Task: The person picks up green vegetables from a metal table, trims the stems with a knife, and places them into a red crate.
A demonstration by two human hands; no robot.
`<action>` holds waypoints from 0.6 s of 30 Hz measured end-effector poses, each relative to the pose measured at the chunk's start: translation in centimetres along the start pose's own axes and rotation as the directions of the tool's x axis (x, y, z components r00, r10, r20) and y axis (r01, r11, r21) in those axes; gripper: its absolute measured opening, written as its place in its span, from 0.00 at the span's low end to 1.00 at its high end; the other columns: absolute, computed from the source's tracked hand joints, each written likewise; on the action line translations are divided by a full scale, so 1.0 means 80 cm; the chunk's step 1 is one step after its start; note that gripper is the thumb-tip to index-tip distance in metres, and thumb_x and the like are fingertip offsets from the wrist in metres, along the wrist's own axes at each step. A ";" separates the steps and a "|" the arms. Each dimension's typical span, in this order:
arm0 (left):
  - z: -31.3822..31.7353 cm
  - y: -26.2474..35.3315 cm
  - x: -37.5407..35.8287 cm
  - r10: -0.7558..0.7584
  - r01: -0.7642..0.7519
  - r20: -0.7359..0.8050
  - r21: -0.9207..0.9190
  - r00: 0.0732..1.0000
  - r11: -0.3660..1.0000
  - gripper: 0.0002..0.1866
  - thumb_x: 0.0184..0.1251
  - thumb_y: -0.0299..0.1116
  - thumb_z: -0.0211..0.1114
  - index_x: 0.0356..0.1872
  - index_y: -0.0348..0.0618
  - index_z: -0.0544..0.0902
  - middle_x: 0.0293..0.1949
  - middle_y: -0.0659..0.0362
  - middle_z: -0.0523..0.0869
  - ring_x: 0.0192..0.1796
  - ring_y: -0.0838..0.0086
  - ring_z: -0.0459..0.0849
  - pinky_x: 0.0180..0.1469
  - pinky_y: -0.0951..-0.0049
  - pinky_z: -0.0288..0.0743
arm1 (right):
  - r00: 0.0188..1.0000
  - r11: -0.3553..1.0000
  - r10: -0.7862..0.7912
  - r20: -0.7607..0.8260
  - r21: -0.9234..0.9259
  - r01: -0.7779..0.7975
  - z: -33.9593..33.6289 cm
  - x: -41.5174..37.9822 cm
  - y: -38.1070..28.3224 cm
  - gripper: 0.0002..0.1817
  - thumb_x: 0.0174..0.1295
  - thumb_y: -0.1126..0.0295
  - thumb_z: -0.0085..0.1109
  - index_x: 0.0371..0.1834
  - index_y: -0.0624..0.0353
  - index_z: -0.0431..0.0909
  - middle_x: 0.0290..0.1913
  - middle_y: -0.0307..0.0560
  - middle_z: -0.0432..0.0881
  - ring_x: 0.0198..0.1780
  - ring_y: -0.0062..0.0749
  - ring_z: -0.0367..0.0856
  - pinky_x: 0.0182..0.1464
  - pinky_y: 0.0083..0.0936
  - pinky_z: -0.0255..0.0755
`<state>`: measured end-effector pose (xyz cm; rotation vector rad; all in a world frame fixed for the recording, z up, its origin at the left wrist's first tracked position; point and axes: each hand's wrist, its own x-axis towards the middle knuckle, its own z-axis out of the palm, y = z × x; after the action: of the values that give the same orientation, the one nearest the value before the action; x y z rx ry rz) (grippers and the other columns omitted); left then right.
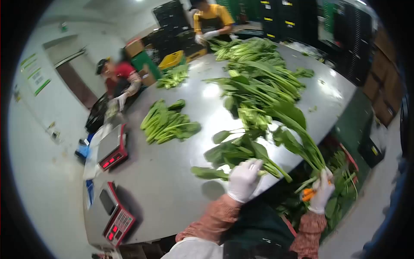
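My left hand (243, 179), in a white glove, is closed around the stems of a small bunch of leafy greens (235, 151) just above the metal table's near edge. My right hand (321, 190), also gloved, grips the stem end of long leafy green stalks (302, 134), whose broad leaves reach up and left over the table. Against the same hand shows an orange-handled tool (308, 194); its blade is hidden, so its kind cannot be told. A large heap of leafy greens (263, 82) runs along the table beyond both hands.
Below the right hand, a container (351, 157) holds loose greens. Smaller piles of greens (166, 123) lie left on the metal table (172, 185). Two red scales (114, 149) with lit displays stand at its left edge. One person (213, 21) works at the far end, another person (118, 80) at left.
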<state>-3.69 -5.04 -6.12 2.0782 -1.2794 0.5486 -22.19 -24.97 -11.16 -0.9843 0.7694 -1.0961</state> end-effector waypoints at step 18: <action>0.020 0.022 0.002 0.103 -0.105 0.124 0.011 0.987 0.994 0.20 0.47 0.30 0.72 0.45 0.48 0.83 0.42 0.58 0.85 0.41 0.63 0.84 0.42 0.66 0.77 | 0.940 0.985 0.110 -0.324 0.162 -0.059 -0.122 -0.002 0.032 0.17 0.72 0.65 0.55 0.59 0.62 0.74 0.42 0.43 0.80 0.20 0.12 0.59 0.22 0.15 0.57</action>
<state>-5.12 -6.82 -6.62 2.0956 -1.4655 0.4849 -30.01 -26.99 -17.26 -0.6391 0.9765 -1.2424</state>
